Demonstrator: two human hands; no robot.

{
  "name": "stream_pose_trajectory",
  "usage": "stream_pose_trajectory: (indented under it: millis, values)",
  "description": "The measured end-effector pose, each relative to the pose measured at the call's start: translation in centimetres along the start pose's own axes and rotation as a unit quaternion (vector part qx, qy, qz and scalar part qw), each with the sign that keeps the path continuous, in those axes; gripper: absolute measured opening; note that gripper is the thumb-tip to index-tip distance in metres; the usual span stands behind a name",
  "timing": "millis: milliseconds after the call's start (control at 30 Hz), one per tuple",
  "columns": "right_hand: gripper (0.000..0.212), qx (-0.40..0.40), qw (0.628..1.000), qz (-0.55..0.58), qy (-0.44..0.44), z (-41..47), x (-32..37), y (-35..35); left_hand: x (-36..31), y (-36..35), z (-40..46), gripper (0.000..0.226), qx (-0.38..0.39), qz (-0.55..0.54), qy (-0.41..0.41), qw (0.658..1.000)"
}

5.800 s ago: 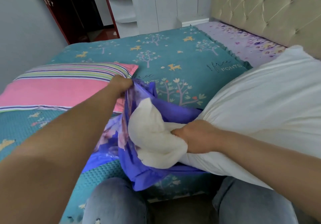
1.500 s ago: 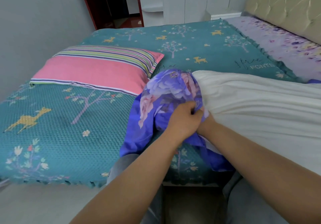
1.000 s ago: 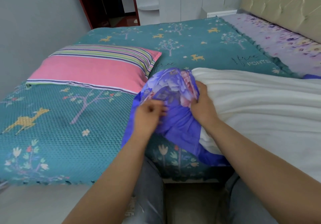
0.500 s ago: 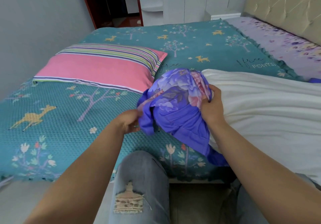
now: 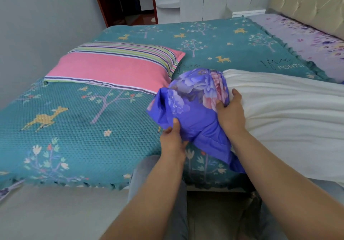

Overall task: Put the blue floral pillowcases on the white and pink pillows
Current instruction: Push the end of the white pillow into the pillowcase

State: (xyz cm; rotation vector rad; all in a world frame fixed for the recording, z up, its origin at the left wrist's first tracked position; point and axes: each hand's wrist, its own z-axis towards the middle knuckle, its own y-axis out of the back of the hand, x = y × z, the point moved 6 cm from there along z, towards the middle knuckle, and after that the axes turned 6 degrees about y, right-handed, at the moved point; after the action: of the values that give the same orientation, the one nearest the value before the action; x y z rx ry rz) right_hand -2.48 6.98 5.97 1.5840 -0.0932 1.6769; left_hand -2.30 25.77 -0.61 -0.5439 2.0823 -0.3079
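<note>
Teal bedspread underlies everything: left hand pinches the blue floral pillowcase bunched over the white pillow; right hand grips its edge just beside.

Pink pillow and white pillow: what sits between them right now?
In the head view, the bunched blue floral pillowcase capping the white pillow end, right beside the pink pillow; both hands grip it.

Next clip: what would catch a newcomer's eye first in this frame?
The bunched blue floral pillowcase, capping only the near end of the white pillow at centre right. Both hands grip it: the left hand at its lower edge, the right hand where the fabric meets the pillow. Behind, to the left, the pink striped pillow lies bare on the teal bedspread.
</note>
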Motion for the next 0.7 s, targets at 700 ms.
stream_pose_trajectory:
  millis: [700]
  values:
    - [0.066,0.091,0.993,-0.059,-0.045,-5.0,0.3,0.3,3.1,-1.0,-0.7,0.01,0.089,-0.118,-0.064,0.987]
